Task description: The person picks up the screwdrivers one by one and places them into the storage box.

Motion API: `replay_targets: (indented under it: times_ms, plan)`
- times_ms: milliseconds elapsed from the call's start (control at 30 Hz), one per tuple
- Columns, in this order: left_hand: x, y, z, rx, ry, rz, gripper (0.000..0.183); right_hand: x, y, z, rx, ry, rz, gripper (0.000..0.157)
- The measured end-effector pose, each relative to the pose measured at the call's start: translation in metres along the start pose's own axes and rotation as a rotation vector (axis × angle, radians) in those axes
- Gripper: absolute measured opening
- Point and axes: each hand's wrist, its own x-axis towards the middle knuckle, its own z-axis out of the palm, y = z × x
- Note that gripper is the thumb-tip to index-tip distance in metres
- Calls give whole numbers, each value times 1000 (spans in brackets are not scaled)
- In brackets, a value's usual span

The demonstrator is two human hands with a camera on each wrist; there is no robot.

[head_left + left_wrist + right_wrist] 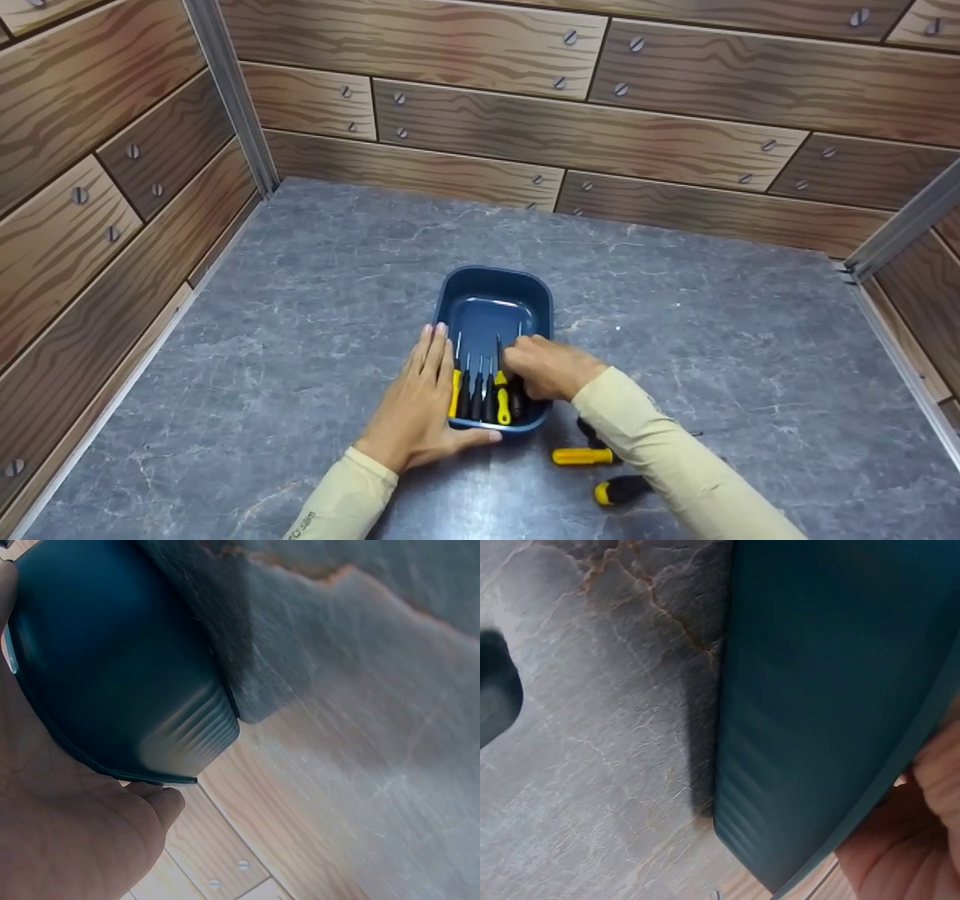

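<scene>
A dark blue plastic box point(495, 274) holds several screwdrivers in a row, handles toward me: yellow point(454, 393) at the left, slim black ones point(477, 397), and a yellow-and-black one point(503, 397). My left hand point(416, 405) rests on the box, straight fingers along its left side and thumb along the near rim. My right hand point(551, 367) reaches over the right rim with curled fingers, gripping a screwdriver point(520, 328) whose thin shaft shows beyond the knuckles; its handle is mostly hidden. Box walls point(112, 652) point(817, 705) fill much of both wrist views.
Right of the box, a yellow-handled screwdriver point(581, 456) and a black-and-yellow handle point(622, 490) lie on the grey marbled table point(337, 262), partly under my right sleeve. Another dark handle point(587, 430) peeks out there. Wood-patterned panels point(465, 105) enclose the table.
</scene>
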Motion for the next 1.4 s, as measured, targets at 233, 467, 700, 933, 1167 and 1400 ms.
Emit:
replay_targets:
  times_ms: [233,467,700,933,1167,1400]
  plan:
    - [0,2,2,-6,-19,-5,132,-5,0,1,19,7,-10,23]
    - [0,2,6,-13,-18,6,132,-10,0,-4,124,-57,29,27]
    - [2,3,7,1,-14,16,132,-39,9,-27,284,248,21,22]
    - [2,3,5,12,-33,-8,133,-98,36,-20,248,443,158,23]
    - [1,2,3,15,-27,-4,132,-148,44,12,314,244,314,16]
    - [0,2,2,30,-15,1,132,-163,38,32,300,231,290,10]
